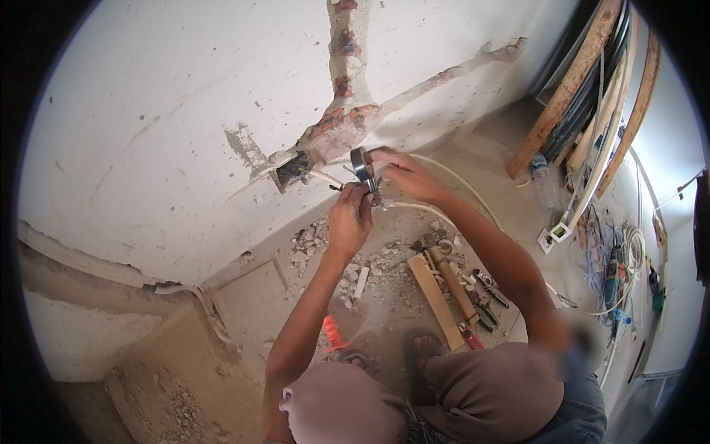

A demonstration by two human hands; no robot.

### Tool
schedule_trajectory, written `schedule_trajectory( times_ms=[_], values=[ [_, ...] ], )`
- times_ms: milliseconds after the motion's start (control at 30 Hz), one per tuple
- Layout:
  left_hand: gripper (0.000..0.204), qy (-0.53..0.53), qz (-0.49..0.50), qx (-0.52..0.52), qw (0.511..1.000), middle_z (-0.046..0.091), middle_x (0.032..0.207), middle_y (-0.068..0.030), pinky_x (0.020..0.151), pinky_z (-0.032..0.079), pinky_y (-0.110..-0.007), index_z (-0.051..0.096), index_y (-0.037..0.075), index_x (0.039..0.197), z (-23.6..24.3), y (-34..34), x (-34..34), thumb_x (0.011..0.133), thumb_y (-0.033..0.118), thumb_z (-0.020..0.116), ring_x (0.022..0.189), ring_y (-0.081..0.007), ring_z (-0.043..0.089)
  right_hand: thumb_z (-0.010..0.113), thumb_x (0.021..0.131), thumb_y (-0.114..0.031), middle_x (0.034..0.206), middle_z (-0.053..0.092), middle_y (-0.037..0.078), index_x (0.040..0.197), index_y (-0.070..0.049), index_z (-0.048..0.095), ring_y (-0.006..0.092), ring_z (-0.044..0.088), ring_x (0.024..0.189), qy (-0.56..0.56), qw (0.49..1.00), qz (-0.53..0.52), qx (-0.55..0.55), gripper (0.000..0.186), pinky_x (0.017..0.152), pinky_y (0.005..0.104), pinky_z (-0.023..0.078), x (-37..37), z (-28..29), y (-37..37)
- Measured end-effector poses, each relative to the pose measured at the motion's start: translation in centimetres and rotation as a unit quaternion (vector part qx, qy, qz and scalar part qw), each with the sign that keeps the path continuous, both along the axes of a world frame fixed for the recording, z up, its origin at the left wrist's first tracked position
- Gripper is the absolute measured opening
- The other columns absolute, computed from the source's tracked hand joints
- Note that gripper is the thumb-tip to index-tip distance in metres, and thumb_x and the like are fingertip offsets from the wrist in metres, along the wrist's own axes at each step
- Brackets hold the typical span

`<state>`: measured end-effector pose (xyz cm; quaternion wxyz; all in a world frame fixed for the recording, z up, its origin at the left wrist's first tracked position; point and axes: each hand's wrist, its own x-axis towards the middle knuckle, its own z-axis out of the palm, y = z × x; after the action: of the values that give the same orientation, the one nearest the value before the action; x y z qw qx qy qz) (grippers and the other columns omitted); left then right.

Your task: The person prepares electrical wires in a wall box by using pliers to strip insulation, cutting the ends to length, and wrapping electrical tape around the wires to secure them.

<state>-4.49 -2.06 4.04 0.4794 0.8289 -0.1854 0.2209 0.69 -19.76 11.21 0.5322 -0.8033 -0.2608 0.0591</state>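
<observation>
Both hands meet at the wall's chased groove. Left hand [349, 220] pinches the white cable [325, 178] ends from below; right hand [403, 176] grips a dark tape roll [362, 167], upright, just above-right. Cable runs leftward into wall box [293, 169].

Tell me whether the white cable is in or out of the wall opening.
In at one end: the white cable runs from the dark wall opening to the left hand and right hand.

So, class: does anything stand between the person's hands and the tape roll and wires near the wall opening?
Nothing visible does. The left hand and right hand already meet at the tape roll and wires beside the wall opening.
</observation>
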Motion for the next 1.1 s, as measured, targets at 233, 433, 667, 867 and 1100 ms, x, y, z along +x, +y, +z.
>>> schedule_trajectory(
  times_ms=[233,433,667,867,1100],
  values=[
    [0.013,0.009,0.004,0.001,1.0,0.061,0.101,-0.014,0.065,0.052,-0.048,0.057,0.005,0.108,0.4,0.2,-0.5,0.095,0.009,0.058,0.078,-0.0397,0.065,0.079,0.081,-0.02,0.129,0.06,0.015,0.117,-0.004,0.069,0.0326,0.051,0.127,-0.333,0.89,-0.094,-0.296,0.041,0.109,0.0459,0.038,-1.7,-1.5,-2.7],
    [0.012,0.009,0.019,0.027,0.999,0.062,0.1,-0.0129,0.064,0.052,-0.049,0.058,0.006,0.107,0.5,0.0,-0.2,0.098,0.013,0.058,0.077,-0.0393,0.065,0.084,0.077,-0.017,0.124,0.062,0.014,0.106,-0.002,0.068,0.0337,0.058,0.117,-0.329,0.928,-0.002,-0.174,0.037,0.1,0.0438,0.045,-4.5,-1.3,-2.6],
    [0.012,-0.003,0.049,0.023,0.999,0.064,0.099,-0.0116,0.062,0.052,-0.047,0.063,0.008,0.108,0.2,-0.8,-0.3,0.097,0.012,0.06,0.075,-0.0371,0.067,0.077,0.084,-0.017,0.109,0.062,0.017,0.108,-0.001,0.066,0.0329,0.06,0.103,-0.16,0.979,-0.107,-0.065,0.031,0.09,0.041,0.048,-5.4,-3.2,-0.5],
    [0.014,0.01,0.055,0.02,0.998,0.063,0.094,-0.0123,0.065,0.051,-0.046,0.067,0.01,0.109,0.1,-0.9,-0.9,0.097,0.009,0.061,0.077,-0.0371,0.065,0.076,0.086,-0.021,0.101,0.058,0.016,0.108,-0.002,0.065,0.0318,0.058,0.095,-0.141,0.985,-0.082,-0.051,0.031,0.085,0.0423,0.047,-6.2,-4.6,-0.7],
    [0.015,-0.01,0.048,0.007,0.999,0.063,0.094,-0.0136,0.067,0.051,-0.044,0.067,0.008,0.111,0.3,-0.4,-0.4,0.097,0.009,0.062,0.079,-0.0363,0.065,0.079,0.084,-0.019,0.118,0.06,0.017,0.107,-0.003,0.065,0.0309,0.059,0.109,-0.082,0.986,-0.134,-0.053,0.031,0.093,0.0389,0.047,-8.3,-3.3,-1.3]
  ],
)
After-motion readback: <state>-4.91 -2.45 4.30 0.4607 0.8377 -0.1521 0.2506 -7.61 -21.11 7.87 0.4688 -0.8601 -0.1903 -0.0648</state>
